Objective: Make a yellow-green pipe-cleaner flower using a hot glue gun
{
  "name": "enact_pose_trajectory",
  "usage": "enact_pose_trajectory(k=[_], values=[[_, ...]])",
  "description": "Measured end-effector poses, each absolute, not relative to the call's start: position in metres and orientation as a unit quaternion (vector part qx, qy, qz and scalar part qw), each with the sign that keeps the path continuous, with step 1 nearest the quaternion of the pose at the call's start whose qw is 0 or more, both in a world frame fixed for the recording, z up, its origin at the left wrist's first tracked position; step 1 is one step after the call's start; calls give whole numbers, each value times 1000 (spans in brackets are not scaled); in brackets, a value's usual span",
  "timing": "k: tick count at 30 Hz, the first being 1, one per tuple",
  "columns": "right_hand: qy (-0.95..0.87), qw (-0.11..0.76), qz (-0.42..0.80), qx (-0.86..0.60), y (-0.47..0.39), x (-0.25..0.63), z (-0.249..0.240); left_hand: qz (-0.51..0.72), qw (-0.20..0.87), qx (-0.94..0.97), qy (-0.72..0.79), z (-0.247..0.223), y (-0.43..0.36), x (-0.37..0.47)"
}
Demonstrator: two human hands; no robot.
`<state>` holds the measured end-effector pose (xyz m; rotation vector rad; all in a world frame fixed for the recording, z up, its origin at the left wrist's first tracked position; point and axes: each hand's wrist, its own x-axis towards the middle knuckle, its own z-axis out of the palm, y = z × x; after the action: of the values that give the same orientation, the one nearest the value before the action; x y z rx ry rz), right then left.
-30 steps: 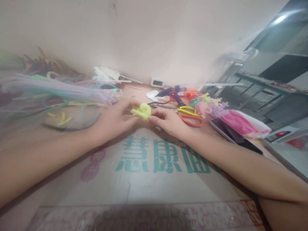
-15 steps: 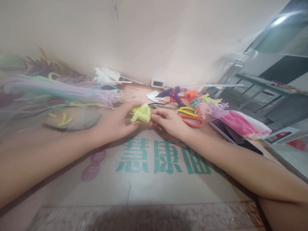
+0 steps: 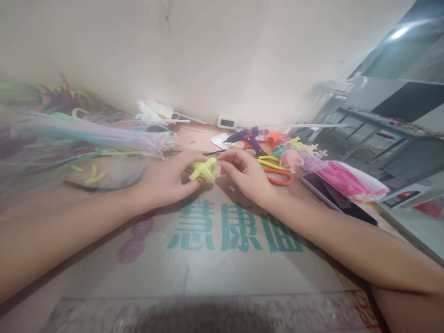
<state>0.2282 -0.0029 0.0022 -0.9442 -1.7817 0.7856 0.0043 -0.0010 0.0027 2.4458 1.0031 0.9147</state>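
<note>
My left hand (image 3: 169,178) is closed around a pale yellow, fuzzy pipe-cleaner flower (image 3: 204,170), its thumb below and its fingers above. The looped yellow strips face right. Just to the right is my right hand (image 3: 246,173), its thumb and bent fingers slightly apart with nothing visible between them. A small gap separates those fingertips from the flower. Behind the right hand lie scissors (image 3: 277,176) with red and yellow handles, partly hidden by it. Farther back rests a dark purple glue gun (image 3: 247,137).
Bundled pastel pipe cleaners (image 3: 104,134) and short yellow pieces (image 3: 93,175) lie at left. Finished coloured pipe-cleaner pieces (image 3: 291,157), a pink bag (image 3: 347,178) and a phone (image 3: 340,199) sit at right. A small white digital display (image 3: 227,122) stands by the wall.
My right hand has come off the yellow flower and moved slightly right, its fingers loosening. The flower has turned in my left hand and now shows a crossed, star-like face.
</note>
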Motion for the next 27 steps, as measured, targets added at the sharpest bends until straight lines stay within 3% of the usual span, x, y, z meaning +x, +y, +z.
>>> enact_pose_trajectory(k=[7,11,14,22,27], values=[[-742,470,222,-423,11,249,24,284,197,853,392,0,1,0],[-678,560,53,-473,34,276,31,273,188,881,337,-4,6,1],[-630,575,-19,-522,52,291,18,290,163,888,317,-8,10,0],[-616,519,162,-570,74,302,-10,258,166,908,287,-4,9,-2],[-650,387,142,-638,77,312,3,266,215,901,268,1,4,0]])
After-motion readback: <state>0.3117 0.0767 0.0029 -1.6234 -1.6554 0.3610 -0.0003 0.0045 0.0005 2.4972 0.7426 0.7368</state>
